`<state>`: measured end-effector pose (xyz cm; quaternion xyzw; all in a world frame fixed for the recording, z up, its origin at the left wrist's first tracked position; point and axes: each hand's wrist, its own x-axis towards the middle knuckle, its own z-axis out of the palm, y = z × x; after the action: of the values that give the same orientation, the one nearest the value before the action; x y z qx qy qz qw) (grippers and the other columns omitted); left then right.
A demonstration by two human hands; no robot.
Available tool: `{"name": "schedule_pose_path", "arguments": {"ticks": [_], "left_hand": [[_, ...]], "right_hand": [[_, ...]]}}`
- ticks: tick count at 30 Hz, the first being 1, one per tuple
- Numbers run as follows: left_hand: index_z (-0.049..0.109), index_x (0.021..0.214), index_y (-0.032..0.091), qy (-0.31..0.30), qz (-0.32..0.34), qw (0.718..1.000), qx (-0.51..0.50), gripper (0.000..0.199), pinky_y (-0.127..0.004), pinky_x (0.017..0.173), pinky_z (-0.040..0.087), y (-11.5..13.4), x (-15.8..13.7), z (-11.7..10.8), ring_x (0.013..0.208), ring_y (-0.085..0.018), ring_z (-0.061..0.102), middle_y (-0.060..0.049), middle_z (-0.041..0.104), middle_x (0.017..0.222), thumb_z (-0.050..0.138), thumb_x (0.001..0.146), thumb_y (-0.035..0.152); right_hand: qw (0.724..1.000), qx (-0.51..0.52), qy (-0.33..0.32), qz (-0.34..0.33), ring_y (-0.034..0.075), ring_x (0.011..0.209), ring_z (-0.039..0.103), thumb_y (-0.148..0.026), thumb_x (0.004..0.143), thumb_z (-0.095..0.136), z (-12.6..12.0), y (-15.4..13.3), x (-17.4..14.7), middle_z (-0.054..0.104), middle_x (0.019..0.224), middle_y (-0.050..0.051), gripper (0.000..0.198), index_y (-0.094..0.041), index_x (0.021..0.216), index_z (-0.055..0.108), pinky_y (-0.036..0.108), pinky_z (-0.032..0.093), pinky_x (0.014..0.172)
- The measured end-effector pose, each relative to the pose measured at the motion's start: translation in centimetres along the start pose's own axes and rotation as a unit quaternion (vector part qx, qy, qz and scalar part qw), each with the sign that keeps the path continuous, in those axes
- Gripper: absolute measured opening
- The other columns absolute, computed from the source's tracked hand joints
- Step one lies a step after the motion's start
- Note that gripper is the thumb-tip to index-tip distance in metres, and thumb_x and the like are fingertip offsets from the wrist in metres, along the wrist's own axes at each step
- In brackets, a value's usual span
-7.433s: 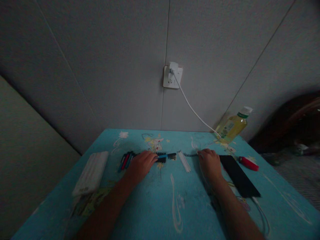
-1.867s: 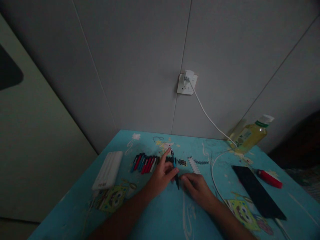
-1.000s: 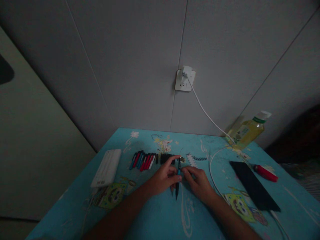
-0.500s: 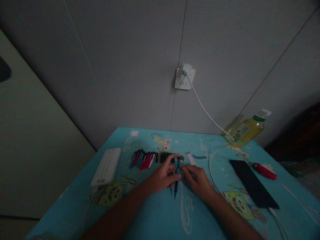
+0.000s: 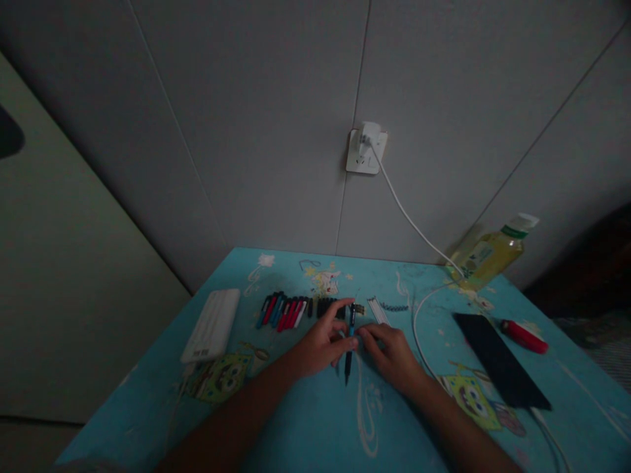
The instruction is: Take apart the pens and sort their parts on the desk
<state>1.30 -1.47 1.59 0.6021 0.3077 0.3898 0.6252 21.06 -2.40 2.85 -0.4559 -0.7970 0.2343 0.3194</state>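
Note:
My left hand (image 5: 323, 341) is closed around a black and blue pen (image 5: 349, 361), its tip pointing down toward me. The index finger rests at the pen's top end, while the thumb presses its middle. Just right of the pen, my right hand (image 5: 389, 351) has its fingers curled together; whether they pinch anything small is hidden. Behind my left hand lie a row of short black pen parts (image 5: 325, 307) and a group of blue, red and white pen barrels (image 5: 283, 312). Small brass-coloured pieces (image 5: 359, 309), thin white sticks (image 5: 378, 311) and a row of small dark springs (image 5: 394, 308) lie beyond the hands.
A white power bank (image 5: 211, 325) lies at the left with a cable. On the right are a dark flat slab (image 5: 500, 361), a red-handled tool (image 5: 525, 336) and a bottle of yellow liquid (image 5: 493, 256). A white cable (image 5: 417, 322) runs from the wall socket (image 5: 365, 152) across the blue tabletop (image 5: 315, 427).
The view has shifted slightly. My left hand still holds the pen, with the index finger at its top end; my right hand stays close beside it.

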Motion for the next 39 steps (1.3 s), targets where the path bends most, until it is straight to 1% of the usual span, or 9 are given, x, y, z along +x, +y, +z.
{"name": "schedule_pose_path", "arguments": {"ticks": [5, 11, 17, 22, 30, 36, 39], "left_hand": [[0.027, 0.144, 0.030, -0.012, -0.003, 1.000, 0.002, 0.070, -0.013, 0.040, 0.035, -0.13, 0.06, -0.03, 0.043, -0.003, 0.047, 0.003, 0.060, 0.082, 0.066, 0.086, 0.031], [0.021, 0.148, 0.031, -0.001, 0.002, 1.000, 0.006, 0.075, -0.014, 0.041, 0.036, -0.08, 0.15, -0.05, 0.044, -0.004, 0.049, 0.003, 0.059, 0.081, 0.065, 0.087, 0.031], [0.027, 0.144, 0.029, -0.013, 0.001, 1.000, 0.017, 0.069, -0.014, 0.042, 0.036, -0.40, 0.09, -0.07, 0.045, -0.004, 0.047, 0.004, 0.059, 0.079, 0.065, 0.087, 0.032], [0.026, 0.146, 0.030, -0.011, 0.006, 1.000, 0.013, 0.070, -0.014, 0.044, 0.036, -0.25, 0.13, -0.03, 0.046, -0.004, 0.047, 0.005, 0.057, 0.077, 0.065, 0.088, 0.031], [0.026, 0.146, 0.030, -0.010, 0.011, 1.000, 0.015, 0.070, -0.015, 0.047, 0.039, 0.00, 0.10, 0.01, 0.051, -0.006, 0.050, 0.006, 0.054, 0.074, 0.065, 0.088, 0.030], [0.029, 0.143, 0.028, -0.013, 0.017, 0.999, 0.025, 0.065, -0.015, 0.046, 0.039, -0.07, 0.04, 0.00, 0.050, -0.006, 0.050, 0.006, 0.055, 0.074, 0.064, 0.088, 0.029], [0.026, 0.145, 0.030, -0.017, 0.013, 0.999, 0.025, 0.070, -0.016, 0.046, 0.039, 0.00, 0.05, 0.00, 0.050, -0.006, 0.050, 0.005, 0.056, 0.075, 0.065, 0.088, 0.029]], "right_hand": [[1.000, -0.006, -0.008, 0.000, 0.018, 0.072, 0.062, -0.035, 0.100, 0.043, -0.17, -0.14, -0.06, 0.071, 0.080, 0.004, 0.032, -0.021, 0.089, 0.070, 0.029, 0.042, 0.071], [1.000, -0.002, -0.007, -0.003, 0.017, 0.071, 0.062, -0.033, 0.100, 0.045, -0.19, -0.13, -0.06, 0.070, 0.078, 0.003, 0.031, -0.021, 0.086, 0.069, 0.028, 0.041, 0.070], [1.000, -0.005, -0.008, -0.010, 0.016, 0.072, 0.062, -0.032, 0.100, 0.044, -0.04, -0.04, -0.07, 0.070, 0.079, 0.002, 0.030, -0.020, 0.087, 0.069, 0.027, 0.040, 0.070], [1.000, -0.003, -0.008, -0.015, 0.015, 0.071, 0.062, -0.031, 0.101, 0.044, -0.13, -0.16, -0.04, 0.070, 0.080, 0.001, 0.030, -0.020, 0.087, 0.068, 0.027, 0.040, 0.069], [1.000, -0.010, -0.007, -0.015, 0.014, 0.069, 0.060, -0.031, 0.100, 0.046, -0.14, -0.05, -0.12, 0.068, 0.076, 0.000, 0.028, -0.020, 0.087, 0.067, 0.026, 0.039, 0.069], [1.000, 0.006, -0.004, -0.004, 0.014, 0.070, 0.061, -0.032, 0.100, 0.044, -0.06, 0.03, -0.07, 0.069, 0.077, 0.000, 0.030, -0.019, 0.086, 0.068, 0.025, 0.040, 0.067], [1.000, 0.009, -0.003, -0.004, 0.014, 0.070, 0.061, -0.032, 0.100, 0.045, -0.10, 0.01, -0.09, 0.069, 0.078, 0.001, 0.030, -0.019, 0.087, 0.068, 0.025, 0.040, 0.068]]}}
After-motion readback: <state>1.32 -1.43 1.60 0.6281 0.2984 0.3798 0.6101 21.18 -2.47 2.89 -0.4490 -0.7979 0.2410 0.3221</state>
